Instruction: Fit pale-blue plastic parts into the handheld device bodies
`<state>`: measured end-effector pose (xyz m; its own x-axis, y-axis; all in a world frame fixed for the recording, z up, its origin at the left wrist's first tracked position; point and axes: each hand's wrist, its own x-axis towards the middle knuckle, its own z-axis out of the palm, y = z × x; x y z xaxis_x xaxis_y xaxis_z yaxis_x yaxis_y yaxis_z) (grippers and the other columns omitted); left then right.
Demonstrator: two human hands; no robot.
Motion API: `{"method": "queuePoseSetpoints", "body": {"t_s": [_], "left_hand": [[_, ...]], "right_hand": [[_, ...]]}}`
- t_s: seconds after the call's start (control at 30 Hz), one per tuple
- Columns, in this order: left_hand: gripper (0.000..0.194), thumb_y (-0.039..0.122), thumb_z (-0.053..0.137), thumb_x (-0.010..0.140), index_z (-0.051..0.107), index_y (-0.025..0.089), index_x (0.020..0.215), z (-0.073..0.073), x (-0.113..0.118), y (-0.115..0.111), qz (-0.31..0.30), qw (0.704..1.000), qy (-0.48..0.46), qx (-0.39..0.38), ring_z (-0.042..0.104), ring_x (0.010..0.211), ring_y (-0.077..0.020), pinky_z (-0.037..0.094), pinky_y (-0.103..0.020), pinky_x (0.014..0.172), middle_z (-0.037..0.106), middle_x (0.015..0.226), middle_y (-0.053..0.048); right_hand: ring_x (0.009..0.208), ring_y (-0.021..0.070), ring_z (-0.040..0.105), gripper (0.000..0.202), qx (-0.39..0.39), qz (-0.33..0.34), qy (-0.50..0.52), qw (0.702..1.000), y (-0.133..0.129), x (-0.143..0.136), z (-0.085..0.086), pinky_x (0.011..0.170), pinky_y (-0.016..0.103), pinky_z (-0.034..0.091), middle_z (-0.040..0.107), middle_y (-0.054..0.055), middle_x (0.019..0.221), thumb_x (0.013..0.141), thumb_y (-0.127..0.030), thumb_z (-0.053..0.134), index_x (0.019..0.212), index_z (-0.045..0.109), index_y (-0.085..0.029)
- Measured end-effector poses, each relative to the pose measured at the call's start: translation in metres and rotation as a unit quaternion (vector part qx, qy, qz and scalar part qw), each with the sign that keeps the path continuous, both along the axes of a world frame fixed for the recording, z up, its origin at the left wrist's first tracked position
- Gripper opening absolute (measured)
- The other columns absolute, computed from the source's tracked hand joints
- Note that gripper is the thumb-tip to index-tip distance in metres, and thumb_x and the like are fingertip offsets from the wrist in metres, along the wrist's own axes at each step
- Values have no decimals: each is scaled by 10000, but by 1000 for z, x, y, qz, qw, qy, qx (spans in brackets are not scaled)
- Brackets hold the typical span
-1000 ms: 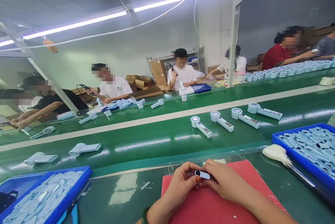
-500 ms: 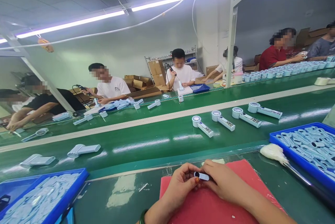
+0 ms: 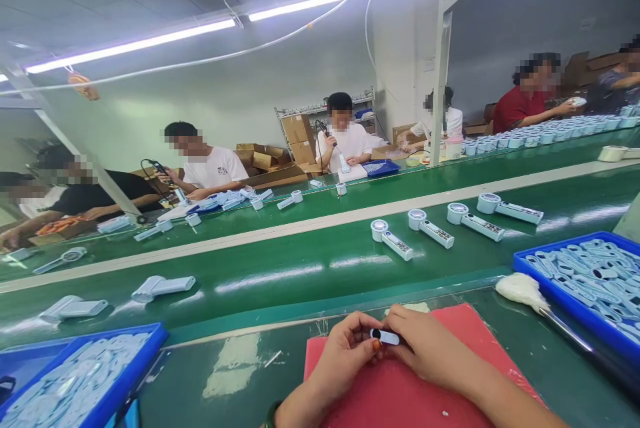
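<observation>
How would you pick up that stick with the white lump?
I'd probably grip the stick by its shiny shaft, from the near left: it's thin and straight, the white lump is bulkier, and a blue tray lies along the far side.

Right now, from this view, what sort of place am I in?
Most likely a factory assembly line: a long, green conveyor belt bears pale-blue, round-headed handheld devices, blue plastic trays hold heaps of small, pale-blue parts, and several co-workers handle things along the far side.
</observation>
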<state>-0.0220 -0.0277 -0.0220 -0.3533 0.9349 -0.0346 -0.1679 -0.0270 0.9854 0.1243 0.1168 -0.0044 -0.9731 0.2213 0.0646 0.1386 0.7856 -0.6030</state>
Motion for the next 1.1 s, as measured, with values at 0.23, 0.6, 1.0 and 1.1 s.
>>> {"method": "queuePoseSetpoints", "body": {"t_s": [0.23,0.6,1.0,1.1], "left_hand": [[510,521,902,738,668,140,983,1,0,0,-6,1000,6,9,545,674,-136,420,-262,654,654,782,-48],[522,540,902,735,671,143,984,-1,-1,-1,-11,1000,8,6,550,685,-134,425,-250,654,651,783,-47],[507,527,907,739,671,149,982,-1,-1,-1,-15,1000,2,11,562,702,-132,433,-242,656,655,806,-46],[495,515,906,744,671,150,982,-2,-2,-1,-14,1000,2,14,556,695,-131,430,-243,654,655,806,-46]], "right_hand": [[944,211,590,79,-1,3,5,1000,0,0,-1,761,317,372,620,47,1042,973,-195,569,1009,639,-191],[957,219,592,110,5,2,-4,1000,-2,1,2,772,322,387,625,59,1048,959,-175,562,1023,650,-187],[965,218,595,97,2,3,5,1000,-1,0,1,781,325,399,626,57,1049,966,-184,575,1027,650,-188],[952,219,593,80,6,5,8,1000,-1,0,0,771,324,390,625,54,1040,970,-190,577,1017,642,-187]]}}
